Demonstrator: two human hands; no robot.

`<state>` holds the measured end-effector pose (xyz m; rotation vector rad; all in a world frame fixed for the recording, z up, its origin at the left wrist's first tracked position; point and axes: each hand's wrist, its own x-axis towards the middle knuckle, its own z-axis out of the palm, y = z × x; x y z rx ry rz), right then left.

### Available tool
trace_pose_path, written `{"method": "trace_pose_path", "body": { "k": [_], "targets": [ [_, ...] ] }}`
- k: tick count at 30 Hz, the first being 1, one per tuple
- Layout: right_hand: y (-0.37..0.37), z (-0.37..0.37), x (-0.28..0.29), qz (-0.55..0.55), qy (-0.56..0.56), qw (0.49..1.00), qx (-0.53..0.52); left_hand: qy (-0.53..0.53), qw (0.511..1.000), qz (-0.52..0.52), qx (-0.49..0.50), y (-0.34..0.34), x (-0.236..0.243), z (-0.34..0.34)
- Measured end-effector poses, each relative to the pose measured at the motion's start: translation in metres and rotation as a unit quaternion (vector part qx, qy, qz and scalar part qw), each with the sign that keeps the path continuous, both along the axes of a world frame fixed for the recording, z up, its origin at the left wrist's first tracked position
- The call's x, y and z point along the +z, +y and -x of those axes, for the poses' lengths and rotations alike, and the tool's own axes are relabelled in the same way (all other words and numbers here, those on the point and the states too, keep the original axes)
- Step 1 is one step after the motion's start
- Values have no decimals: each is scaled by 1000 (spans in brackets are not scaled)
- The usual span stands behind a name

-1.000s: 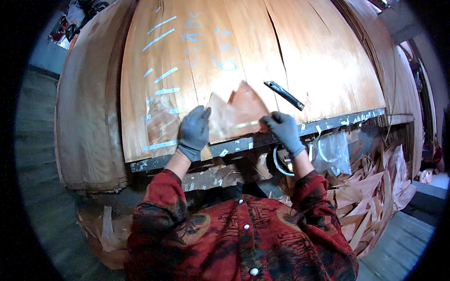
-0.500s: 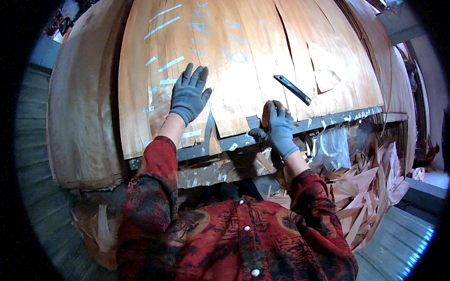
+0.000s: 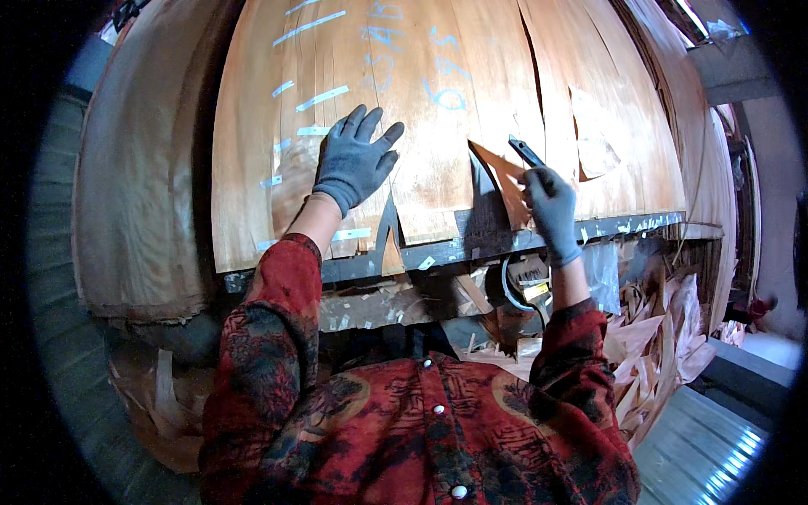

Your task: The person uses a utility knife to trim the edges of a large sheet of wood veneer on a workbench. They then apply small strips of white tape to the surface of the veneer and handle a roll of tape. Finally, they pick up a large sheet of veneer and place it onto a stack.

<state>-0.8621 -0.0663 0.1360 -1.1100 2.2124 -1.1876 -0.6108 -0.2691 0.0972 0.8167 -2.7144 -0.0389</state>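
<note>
My left hand (image 3: 355, 156), in a grey glove, lies with fingers spread on a large veneer sheet (image 3: 425, 168) marked with blue writing and crossed by short tape strips (image 3: 321, 97). My right hand (image 3: 547, 206), also gloved, is closed on a black cutter (image 3: 526, 150) that points up and to the left. Beside it is a dark triangular gap in the sheet, with a narrow veneer flap along the gap's upper right side. A torn, paler veneer piece (image 3: 598, 156) lies on the sheet to the right. The sheet's front edge rests on a dark, tape-flecked rail (image 3: 429, 257).
Stacks of veneer (image 3: 139, 194) stand to the left and right. A heap of veneer scraps (image 3: 656, 337) is below at the right, by a clear plastic sheet (image 3: 602, 273). A round metal hoop shows under the rail. Ridged metal surfaces border both sides.
The loose piece was moved from the front edge to the right. My left hand has moved up the sheet. My right hand has taken hold of the cutter, and a dark gap now shows beside it.
</note>
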Motion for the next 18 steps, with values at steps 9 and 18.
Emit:
{"method": "trace_pose_path", "body": {
  "k": [9,18],
  "targets": [
    [2,-3,-16,-101,311,941,-82,20,1000,-10,3,-2,-3,-2],
    [-2,-127,-11,-194,380,872,238,27,996,44,71,-9,3,16]
  ]
}}
